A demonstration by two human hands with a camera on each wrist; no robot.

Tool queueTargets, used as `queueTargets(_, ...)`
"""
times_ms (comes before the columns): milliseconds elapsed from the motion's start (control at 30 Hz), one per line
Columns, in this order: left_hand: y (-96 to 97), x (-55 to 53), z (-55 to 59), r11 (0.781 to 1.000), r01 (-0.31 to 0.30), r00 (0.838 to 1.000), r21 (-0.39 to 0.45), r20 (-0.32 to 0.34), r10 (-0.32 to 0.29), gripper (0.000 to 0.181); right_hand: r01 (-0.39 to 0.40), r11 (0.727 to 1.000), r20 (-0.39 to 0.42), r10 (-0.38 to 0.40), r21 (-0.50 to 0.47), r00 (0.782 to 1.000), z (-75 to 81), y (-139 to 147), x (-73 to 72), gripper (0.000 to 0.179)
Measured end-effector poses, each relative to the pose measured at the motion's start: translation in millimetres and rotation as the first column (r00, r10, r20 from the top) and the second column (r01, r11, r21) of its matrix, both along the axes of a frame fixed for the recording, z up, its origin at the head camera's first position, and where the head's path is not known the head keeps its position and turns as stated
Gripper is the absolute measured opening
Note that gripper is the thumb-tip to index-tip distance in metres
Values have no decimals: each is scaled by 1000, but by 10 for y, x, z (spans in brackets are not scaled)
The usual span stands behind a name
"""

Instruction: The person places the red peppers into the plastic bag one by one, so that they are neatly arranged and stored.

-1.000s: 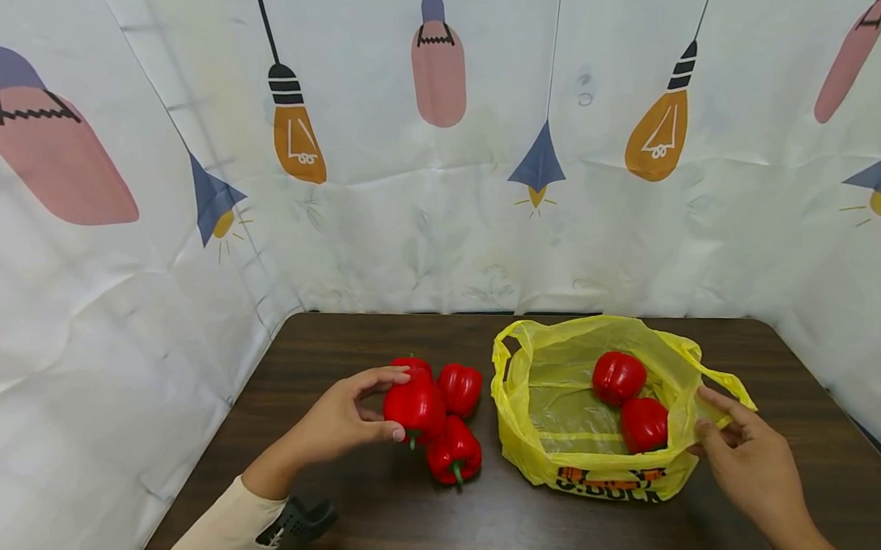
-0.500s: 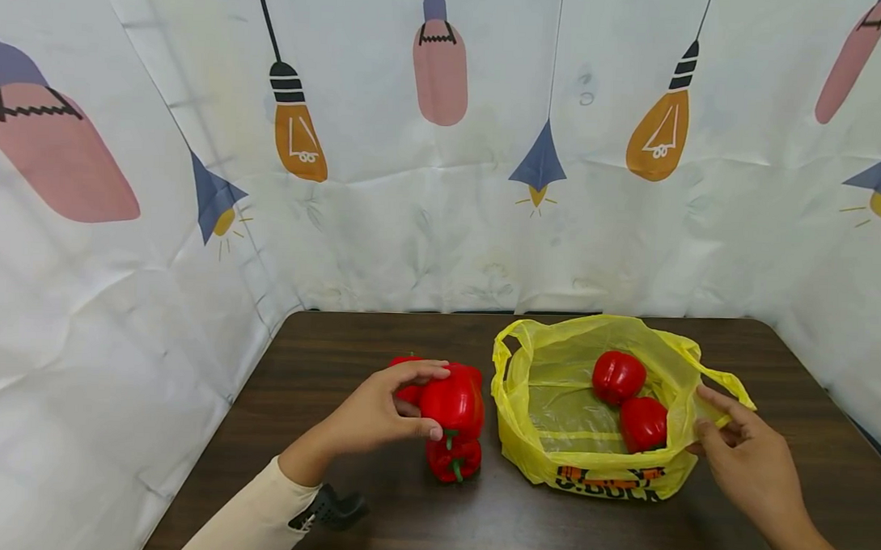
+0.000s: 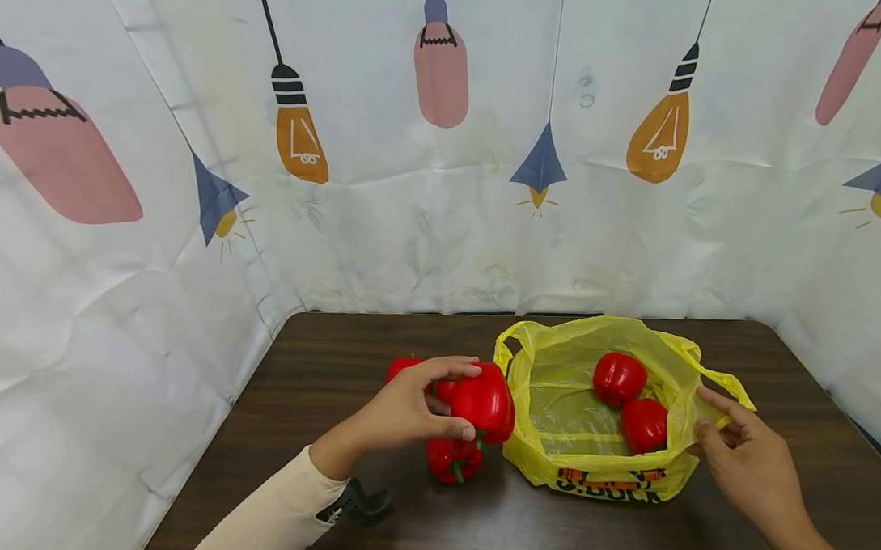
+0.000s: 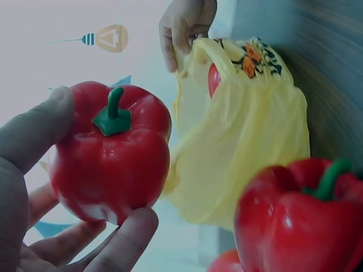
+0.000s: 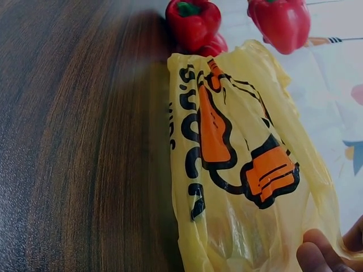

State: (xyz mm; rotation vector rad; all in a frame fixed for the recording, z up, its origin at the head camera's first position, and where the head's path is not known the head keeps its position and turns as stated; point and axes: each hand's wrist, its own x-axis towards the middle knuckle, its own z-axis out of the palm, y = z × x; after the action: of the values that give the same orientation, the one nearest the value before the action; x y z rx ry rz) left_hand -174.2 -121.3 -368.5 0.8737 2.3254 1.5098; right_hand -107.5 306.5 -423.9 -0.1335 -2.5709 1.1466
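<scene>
The left hand (image 3: 399, 407) held a red pepper (image 3: 485, 402) between curled fingers and thumb, raised above the table (image 3: 321, 344) near the loose peppers (image 3: 452, 463), just left of the yellow bag (image 3: 527, 456). The right hand (image 3: 758, 464) pinched the bag's right rim, beside two peppers (image 3: 619, 378) inside.

A glossy, lobed red bell pepper (image 3: 485, 402) with a green stem is held up in the left grip (image 3: 407, 407), its stem end turned toward the near side, by the left edge of an open, translucent yellow plastic bag (image 3: 536, 464) printed in black and orange. The bag's right edge is pinched by the right grip (image 3: 750, 460), and two similar peppers (image 3: 619, 378) are contained in its right half. More red peppers (image 3: 449, 460) are clustered on the desk (image 3: 336, 344) left of the bag, partly hidden.
</scene>
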Motion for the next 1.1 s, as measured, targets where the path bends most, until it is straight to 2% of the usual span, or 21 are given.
queueTargets(433,318,-2,40,999,14,1000,36,4,-14,62,6,1000,20,-6,-1,1000,8,-7,3,46)
queueTargets(733,554,-5,52,989,104,993,104,40,-108,63,9,1000,24,-9,1,1000,1,6,5,46)
queueTargets(1100,882,-66,21,980,165,983,111,64,-173,65,3,1000,11,-3,-4,1000,-11,4,-5,46)
